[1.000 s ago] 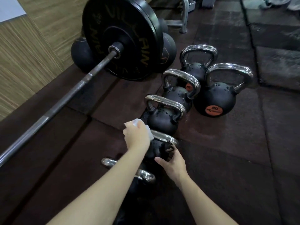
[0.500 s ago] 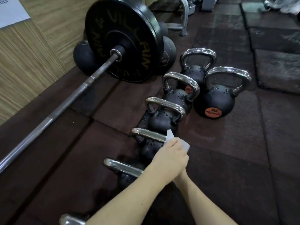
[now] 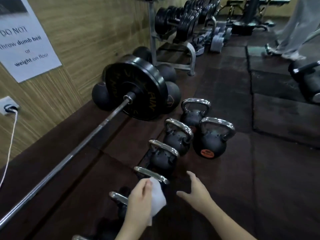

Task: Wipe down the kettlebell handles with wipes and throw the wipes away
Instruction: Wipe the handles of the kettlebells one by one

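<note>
Several black kettlebells with chrome handles stand in a row on the dark rubber floor. My left hand (image 3: 139, 200) holds a white wipe (image 3: 157, 196) just below the chrome handle (image 3: 150, 174) of a near kettlebell, the wipe's top edge touching it. My right hand (image 3: 196, 192) hovers open to the right of that kettlebell, fingers spread, touching nothing. Farther along stand a kettlebell (image 3: 162, 159), another kettlebell (image 3: 176, 137), and the largest one with an orange label (image 3: 210, 142). A nearer handle (image 3: 119, 198) shows left of my left wrist.
A barbell (image 3: 83, 144) with a black plate (image 3: 135, 90) lies along the left beside the wooden wall. Black balls (image 3: 101, 97) sit behind the plate. A rack of weight plates (image 3: 174, 19) stands farther back. A person's legs (image 3: 294, 32) are at the top right.
The view has tilted up and drawn back. My left hand with the wipe has come off the handle's right end and lowered; my right hand has emerged, open, to the right.
</note>
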Available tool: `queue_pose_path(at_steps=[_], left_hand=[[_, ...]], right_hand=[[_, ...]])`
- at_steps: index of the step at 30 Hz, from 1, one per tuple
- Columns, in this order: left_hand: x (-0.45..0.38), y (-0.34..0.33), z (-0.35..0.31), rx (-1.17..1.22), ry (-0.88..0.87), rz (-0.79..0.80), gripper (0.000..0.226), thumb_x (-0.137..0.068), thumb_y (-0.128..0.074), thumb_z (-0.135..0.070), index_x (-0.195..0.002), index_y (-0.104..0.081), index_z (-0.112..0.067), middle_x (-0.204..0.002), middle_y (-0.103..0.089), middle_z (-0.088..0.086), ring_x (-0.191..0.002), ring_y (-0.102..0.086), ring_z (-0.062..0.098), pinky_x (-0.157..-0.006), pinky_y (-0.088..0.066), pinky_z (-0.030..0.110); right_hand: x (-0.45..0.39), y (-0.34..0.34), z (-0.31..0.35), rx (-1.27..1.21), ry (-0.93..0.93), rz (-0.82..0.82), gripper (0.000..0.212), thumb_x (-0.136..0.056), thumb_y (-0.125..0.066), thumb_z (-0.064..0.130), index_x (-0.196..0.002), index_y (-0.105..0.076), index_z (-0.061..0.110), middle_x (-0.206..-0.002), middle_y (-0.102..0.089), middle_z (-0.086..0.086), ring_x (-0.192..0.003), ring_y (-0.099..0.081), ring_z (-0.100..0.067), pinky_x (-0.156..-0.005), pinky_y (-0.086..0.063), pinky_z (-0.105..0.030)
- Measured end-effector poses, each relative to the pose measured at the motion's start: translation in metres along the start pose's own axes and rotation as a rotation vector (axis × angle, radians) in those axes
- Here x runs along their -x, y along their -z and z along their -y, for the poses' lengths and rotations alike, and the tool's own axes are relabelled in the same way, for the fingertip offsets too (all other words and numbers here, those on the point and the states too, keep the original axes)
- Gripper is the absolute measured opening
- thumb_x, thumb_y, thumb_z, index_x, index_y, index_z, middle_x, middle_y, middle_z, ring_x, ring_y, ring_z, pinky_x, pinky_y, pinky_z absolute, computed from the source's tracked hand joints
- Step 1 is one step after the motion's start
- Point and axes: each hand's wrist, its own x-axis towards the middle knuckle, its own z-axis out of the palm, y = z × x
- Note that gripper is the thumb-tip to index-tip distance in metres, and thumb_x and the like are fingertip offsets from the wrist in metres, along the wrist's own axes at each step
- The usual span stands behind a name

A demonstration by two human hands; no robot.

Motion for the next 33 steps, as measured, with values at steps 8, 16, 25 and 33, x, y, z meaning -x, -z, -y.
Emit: queue_pose_path(at_steps=[8,16,25,33], left_hand=[[0.083,0.059,-0.096,0.118,0.170,-0.144,0.025,-0.106,-0.052,-0.022,-0.094,-0.071,-0.012,-0.090,-0.071,0.003,-0.091,-0.063,0.023,-0.080,-0.048,0.038],[0.065,0.110,-0.194,0.132,0.110,-0.084,0.029,-0.095,-0.068,-0.035,-0.084,-0.065,-0.008,-0.080,-0.060,-0.001,-0.078,-0.057,0.019,-0.070,-0.047,0.037],[-0.011,0.070,-0.217,0.057,0.093,-0.053,0.019,-0.090,-0.052,-0.014,-0.104,-0.064,-0.014,-0.101,-0.068,0.008,-0.086,-0.061,0.021,-0.079,-0.052,0.039],[-0.080,0.015,-0.185,0.250,0.217,-0.263,0.026,-0.093,-0.041,-0.002,-0.096,-0.065,-0.010,-0.077,-0.054,-0.004,-0.074,-0.050,0.018,-0.065,-0.040,0.031]], right_hand=[[0.128,0.157,0.035,0.215,0.054,-0.158,0.078,-0.086,-0.072,0.045,-0.150,-0.032,0.026,-0.143,-0.049,0.000,-0.132,-0.050,-0.018,-0.105,-0.043,-0.030],[0.159,0.225,0.119,0.181,0.049,-0.356,0.068,-0.087,-0.075,0.036,-0.143,-0.044,0.016,-0.138,-0.057,-0.011,-0.129,-0.054,-0.026,-0.103,-0.041,-0.032],[0.097,0.238,0.111,0.216,0.108,-0.245,0.054,-0.084,-0.078,0.027,-0.131,-0.054,0.015,-0.125,-0.065,0.000,-0.122,-0.059,-0.017,-0.096,-0.040,-0.020],[0.007,0.227,0.070,0.209,0.146,-0.039,0.055,-0.084,-0.074,0.035,-0.134,-0.052,0.025,-0.126,-0.062,0.007,-0.120,-0.056,-0.003,-0.099,-0.040,-0.017]])
